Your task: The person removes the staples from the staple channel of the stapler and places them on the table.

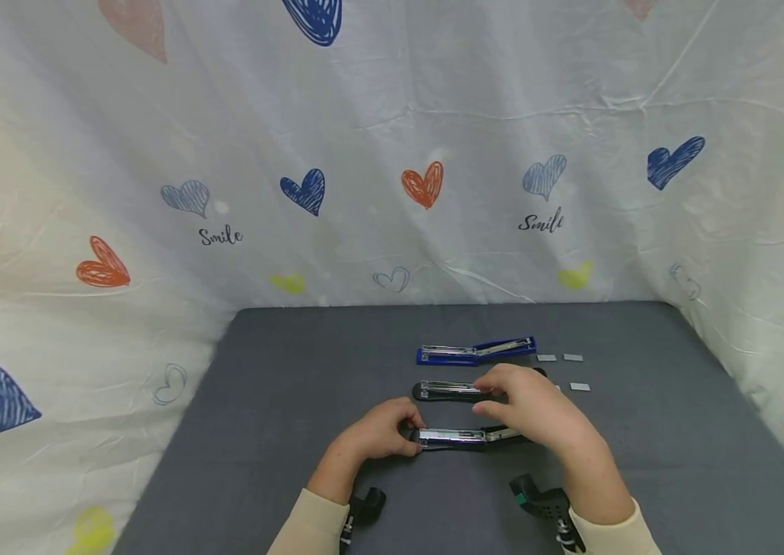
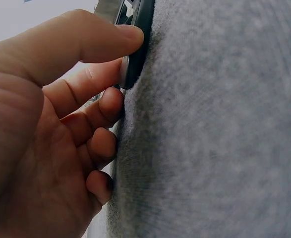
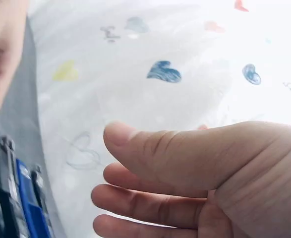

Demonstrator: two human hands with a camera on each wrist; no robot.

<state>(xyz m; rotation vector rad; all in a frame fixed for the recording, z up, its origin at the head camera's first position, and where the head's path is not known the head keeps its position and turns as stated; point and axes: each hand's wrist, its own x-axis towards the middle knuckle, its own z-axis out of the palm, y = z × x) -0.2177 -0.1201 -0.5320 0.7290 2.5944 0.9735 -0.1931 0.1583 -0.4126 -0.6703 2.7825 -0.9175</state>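
Note:
Three unfolded staplers lie one behind another, their metal tracks facing up. My left hand (image 1: 381,432) pinches the left end of the nearest black stapler (image 1: 450,438) between thumb and fingers. In the left wrist view, the thumb presses on the dark end of that stapler (image 2: 140,44), low against the cloth. My right hand (image 1: 537,408) is over the right part of the middle black stapler (image 1: 443,391), partly hiding it. Nothing shows between its spread thumb (image 3: 145,146) and fingers in the right wrist view. The blue stapler (image 1: 447,355) lies farthest back.
Small pale staple strips lie right of the staplers: two near the blue one, a left strip (image 1: 546,358) and a right strip (image 1: 573,358), and another strip (image 1: 580,387) nearer. A grey cloth (image 1: 294,362) covers the table. Behind it hangs a white curtain (image 1: 364,239) with printed hearts.

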